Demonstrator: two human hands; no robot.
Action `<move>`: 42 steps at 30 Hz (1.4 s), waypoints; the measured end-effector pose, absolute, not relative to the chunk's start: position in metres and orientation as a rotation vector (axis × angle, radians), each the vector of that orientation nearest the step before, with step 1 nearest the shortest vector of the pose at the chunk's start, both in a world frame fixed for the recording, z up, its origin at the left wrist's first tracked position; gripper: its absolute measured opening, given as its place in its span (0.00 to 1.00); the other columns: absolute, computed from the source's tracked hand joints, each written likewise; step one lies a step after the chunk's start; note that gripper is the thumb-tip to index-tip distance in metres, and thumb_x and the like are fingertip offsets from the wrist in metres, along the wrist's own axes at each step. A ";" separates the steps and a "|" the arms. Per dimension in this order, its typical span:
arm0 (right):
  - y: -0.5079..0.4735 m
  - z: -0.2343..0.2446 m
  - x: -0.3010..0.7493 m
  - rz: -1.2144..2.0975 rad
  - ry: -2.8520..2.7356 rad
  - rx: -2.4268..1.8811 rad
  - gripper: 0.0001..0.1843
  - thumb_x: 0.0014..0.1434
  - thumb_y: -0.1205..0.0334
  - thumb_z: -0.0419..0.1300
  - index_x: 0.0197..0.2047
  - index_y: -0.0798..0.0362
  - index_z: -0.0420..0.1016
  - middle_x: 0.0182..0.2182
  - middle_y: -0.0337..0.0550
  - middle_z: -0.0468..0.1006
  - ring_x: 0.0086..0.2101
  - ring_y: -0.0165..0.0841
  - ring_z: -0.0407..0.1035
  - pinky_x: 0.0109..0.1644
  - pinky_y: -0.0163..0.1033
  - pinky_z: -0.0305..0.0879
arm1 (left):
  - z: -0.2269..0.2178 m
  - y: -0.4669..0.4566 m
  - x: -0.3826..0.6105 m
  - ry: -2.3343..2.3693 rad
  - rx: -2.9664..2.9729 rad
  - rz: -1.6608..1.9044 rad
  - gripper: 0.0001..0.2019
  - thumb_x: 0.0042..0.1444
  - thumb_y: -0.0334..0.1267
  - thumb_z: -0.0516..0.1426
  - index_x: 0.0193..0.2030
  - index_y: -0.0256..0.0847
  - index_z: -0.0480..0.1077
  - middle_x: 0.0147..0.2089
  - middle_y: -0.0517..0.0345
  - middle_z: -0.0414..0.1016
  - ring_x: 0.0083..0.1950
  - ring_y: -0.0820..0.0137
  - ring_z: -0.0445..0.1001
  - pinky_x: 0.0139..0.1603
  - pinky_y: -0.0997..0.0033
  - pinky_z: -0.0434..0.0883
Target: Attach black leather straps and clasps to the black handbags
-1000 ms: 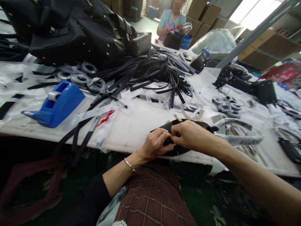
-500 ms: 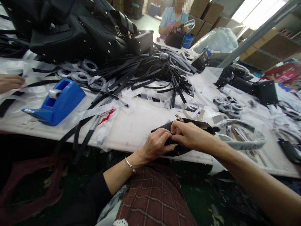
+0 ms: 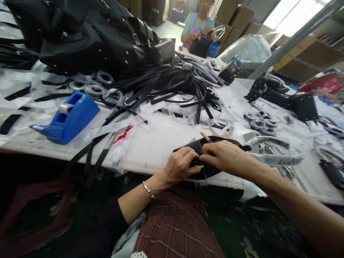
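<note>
Since half a second ago, the co-worker's hand at the left edge of the table has gone from view. Both of the person's hands have slid a little lower and to the right, and their grip is unchanged.

The left hand (image 3: 180, 166) is curled shut, with thumb and fingers clamped on the near side of a curved black leather piece (image 3: 192, 146). The right hand (image 3: 228, 157) is closed in a thumb-and-forefinger pinch on the same piece, its fingertips meeting the left's. Whatever small part lies between the fingertips is hidden.

This looks like fine fingertip work at a single spot. It should go best if the left hand only steadies the leather against the table edge while the right makes the small movement. Both pinches should stay close together so the leather does not buckle between them.

The leather piece lies at the near edge of the white worktable (image 3: 158, 143), partly overhanging it, just in front of the person's lap. Its long axis runs left to right along that edge, and its right end disappears under the right wrist. A small gold metal fitting (image 3: 205, 136) stands on its far edge and slants away toward the heap of loose black straps (image 3: 166, 82). A blue plastic tape dispenser (image 3: 67, 120) sits well apart to the left.
</note>
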State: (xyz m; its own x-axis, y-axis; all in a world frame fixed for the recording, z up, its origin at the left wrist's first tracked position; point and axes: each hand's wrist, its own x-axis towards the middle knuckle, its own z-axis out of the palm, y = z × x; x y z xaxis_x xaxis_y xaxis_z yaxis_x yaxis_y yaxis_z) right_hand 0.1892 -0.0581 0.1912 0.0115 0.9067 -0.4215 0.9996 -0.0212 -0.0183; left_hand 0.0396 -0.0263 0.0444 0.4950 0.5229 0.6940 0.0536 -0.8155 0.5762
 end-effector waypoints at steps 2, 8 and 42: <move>-0.061 0.188 0.185 -0.389 1.990 2.006 0.16 0.63 0.56 0.56 0.25 0.51 0.69 0.21 0.37 0.71 0.24 0.29 0.61 0.28 0.36 0.42 | 0.044 -0.027 0.040 0.472 2.263 1.260 0.09 0.60 0.43 0.58 0.39 0.40 0.67 0.37 0.53 0.75 0.40 0.67 0.76 0.40 0.68 0.76; -0.065 0.180 0.172 -0.393 2.038 1.976 0.13 0.62 0.61 0.54 0.26 0.52 0.70 0.22 0.38 0.71 0.24 0.30 0.63 0.28 0.37 0.41 | 0.042 -0.030 0.044 0.473 2.309 1.217 0.07 0.60 0.40 0.57 0.38 0.39 0.66 0.37 0.53 0.74 0.40 0.66 0.74 0.42 0.67 0.75; -0.075 0.142 0.191 -0.603 2.427 2.136 0.13 0.53 0.58 0.66 0.43 0.46 0.79 0.35 0.38 0.81 0.36 0.35 0.74 0.40 0.36 0.61 | 0.042 0.000 -0.023 0.659 1.640 0.283 0.12 0.57 0.45 0.55 0.29 0.39 0.63 0.25 0.66 0.57 0.28 0.75 0.55 0.28 0.75 0.55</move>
State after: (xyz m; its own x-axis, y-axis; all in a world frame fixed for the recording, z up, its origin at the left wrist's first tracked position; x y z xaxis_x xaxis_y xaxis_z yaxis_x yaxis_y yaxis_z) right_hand 0.1906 -0.0746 0.1416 -0.1502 0.9802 -0.1291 0.9265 0.0940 -0.3644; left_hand -0.0228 0.0002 0.0424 0.8045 0.5650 -0.1832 0.2566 -0.0525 0.9651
